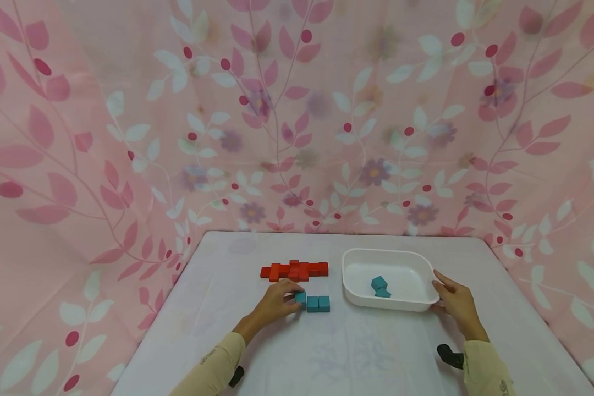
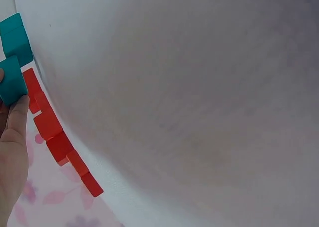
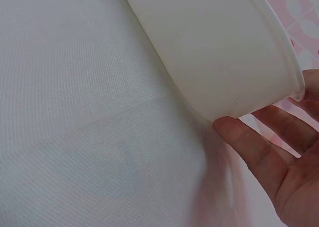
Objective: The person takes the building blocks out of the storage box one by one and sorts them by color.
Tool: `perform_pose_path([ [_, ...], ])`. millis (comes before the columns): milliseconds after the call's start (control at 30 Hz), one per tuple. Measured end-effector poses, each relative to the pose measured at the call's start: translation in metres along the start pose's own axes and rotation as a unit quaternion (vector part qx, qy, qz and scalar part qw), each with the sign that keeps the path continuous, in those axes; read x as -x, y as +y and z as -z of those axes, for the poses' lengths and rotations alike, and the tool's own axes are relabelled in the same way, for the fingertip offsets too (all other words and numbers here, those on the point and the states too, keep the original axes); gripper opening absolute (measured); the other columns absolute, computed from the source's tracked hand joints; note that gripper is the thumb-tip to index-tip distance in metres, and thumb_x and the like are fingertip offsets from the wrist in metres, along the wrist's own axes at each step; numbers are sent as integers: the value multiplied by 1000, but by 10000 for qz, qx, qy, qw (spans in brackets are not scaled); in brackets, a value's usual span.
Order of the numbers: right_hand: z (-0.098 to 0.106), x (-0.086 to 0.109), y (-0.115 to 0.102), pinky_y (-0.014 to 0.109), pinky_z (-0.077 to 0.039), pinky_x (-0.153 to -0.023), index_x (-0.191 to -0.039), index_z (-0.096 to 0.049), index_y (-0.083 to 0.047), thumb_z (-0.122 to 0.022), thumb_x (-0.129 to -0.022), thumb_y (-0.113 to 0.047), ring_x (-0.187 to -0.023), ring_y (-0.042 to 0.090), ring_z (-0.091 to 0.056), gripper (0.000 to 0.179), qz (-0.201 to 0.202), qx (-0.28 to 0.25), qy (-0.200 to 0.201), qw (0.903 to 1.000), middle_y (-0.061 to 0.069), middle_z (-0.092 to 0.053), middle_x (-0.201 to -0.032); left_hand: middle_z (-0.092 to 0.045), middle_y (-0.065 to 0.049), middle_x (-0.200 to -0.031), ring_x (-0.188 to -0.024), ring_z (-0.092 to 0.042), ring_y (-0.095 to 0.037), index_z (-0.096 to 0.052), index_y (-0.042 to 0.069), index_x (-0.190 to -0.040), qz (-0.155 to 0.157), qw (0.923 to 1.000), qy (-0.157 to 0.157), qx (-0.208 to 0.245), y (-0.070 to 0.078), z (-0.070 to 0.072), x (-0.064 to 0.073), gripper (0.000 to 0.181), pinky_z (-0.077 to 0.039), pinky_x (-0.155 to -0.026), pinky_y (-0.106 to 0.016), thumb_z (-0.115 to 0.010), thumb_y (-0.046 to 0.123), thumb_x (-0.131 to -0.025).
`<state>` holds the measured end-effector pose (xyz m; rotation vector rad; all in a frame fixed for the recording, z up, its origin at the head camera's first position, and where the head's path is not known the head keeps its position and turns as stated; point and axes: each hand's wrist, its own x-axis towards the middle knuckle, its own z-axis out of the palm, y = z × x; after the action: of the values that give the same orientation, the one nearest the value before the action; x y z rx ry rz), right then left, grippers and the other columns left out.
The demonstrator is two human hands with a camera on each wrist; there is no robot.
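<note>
Between thumb and fingers, my left hand [image 1: 274, 302] pinches a teal block [image 1: 301, 298] just left of two teal blocks [image 1: 318, 304] that sit side by side on the table. The pinched block [image 2: 11, 82] also appears at the left edge of the left wrist view. A row of red blocks [image 1: 294, 270] lies behind them. My right hand [image 1: 457, 309] grips the right end of a white plastic tray [image 1: 413, 278]. In the right wrist view, fingertips [image 3: 230, 127] touch the tray's lower corner and others reach its rim. Two teal blocks [image 1: 379, 284] lie inside the tray.
A white cloth covers the table [image 1: 356, 357]. Pink floral curtains [image 1: 297, 137] hang behind it and along both sides. Dark strap-like pieces [image 1: 449, 356] show near both wrists.
</note>
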<state>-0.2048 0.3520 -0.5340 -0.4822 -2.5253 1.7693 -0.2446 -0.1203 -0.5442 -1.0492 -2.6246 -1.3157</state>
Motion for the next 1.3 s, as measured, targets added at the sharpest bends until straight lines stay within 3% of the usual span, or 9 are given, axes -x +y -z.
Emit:
perform_pose_path([
  [400,0,0,-1,34,-58,-74,-151,-31,-15,-49,-102,-36,-103,26,-58,56,-31,-43,-11,10000,29,-37,-147,-62,-4,-108,-103,-59,-18,-66,3,-119,172,9996,-148,-194,0,-2,0,36,-53,-86,-26,-76,8,-85],
  [833,-1,0,2,34,-58,-74,-152,-31,-15,-49,-102,-38,-103,26,-58,58,13,2,5,10000,29,-36,-148,-61,2,-110,-104,-57,-13,-66,7,-120,425,9974,-387,-439,-2,-6,0,37,-50,-88,-20,-76,12,-85],
  [1300,1,3,-2,35,-58,-75,-151,-32,-14,-50,-102,-37,-99,21,-60,58,68,-48,-2,10000,30,-37,-146,-61,-2,-111,-104,-58,-15,-64,5,-121,380,9971,-452,-474,1,-7,-1,39,-51,-88,-22,-77,13,-85],
])
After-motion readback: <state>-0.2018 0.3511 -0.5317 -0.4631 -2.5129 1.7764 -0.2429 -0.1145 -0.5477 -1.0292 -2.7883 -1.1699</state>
